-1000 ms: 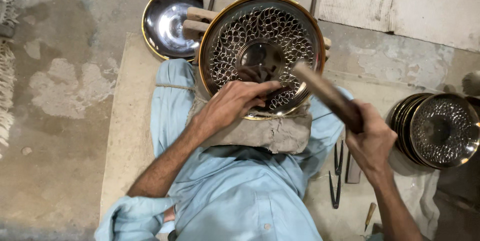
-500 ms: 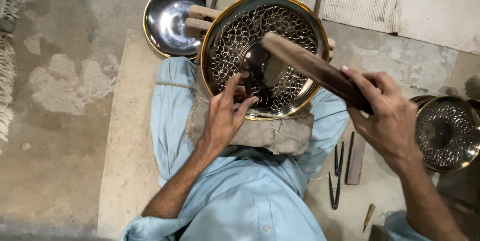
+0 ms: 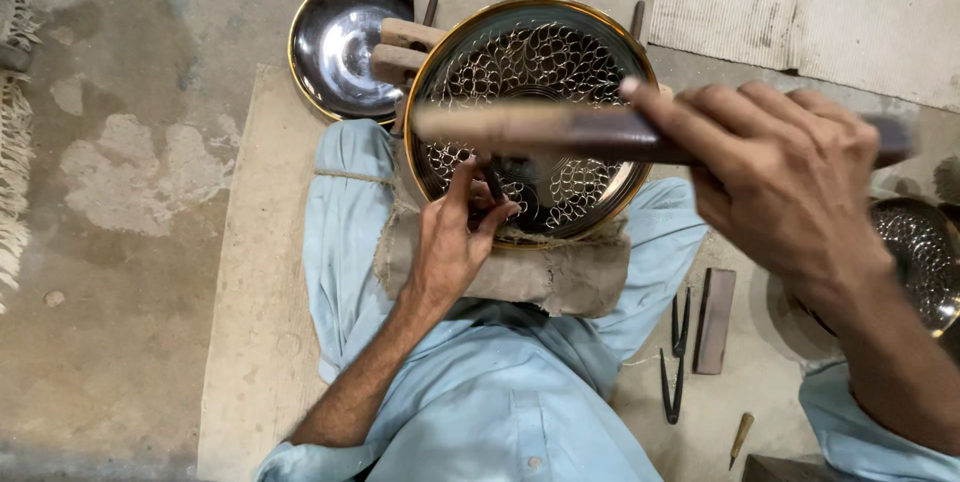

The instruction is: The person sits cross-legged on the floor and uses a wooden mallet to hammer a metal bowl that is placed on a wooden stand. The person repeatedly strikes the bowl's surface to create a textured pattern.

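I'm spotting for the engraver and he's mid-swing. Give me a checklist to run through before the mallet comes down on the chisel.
1. Chisel pinched in left hand, tip on the bowl: ok.
2. Mallet gripped in right hand, raised over the bowl: ok.
3. Bowl seated on the cloth pad: ok.
4. Left fingers clear of the chisel's top: cannot tell, blurred.
5. Spare tools on the floor, out of the way: ok.
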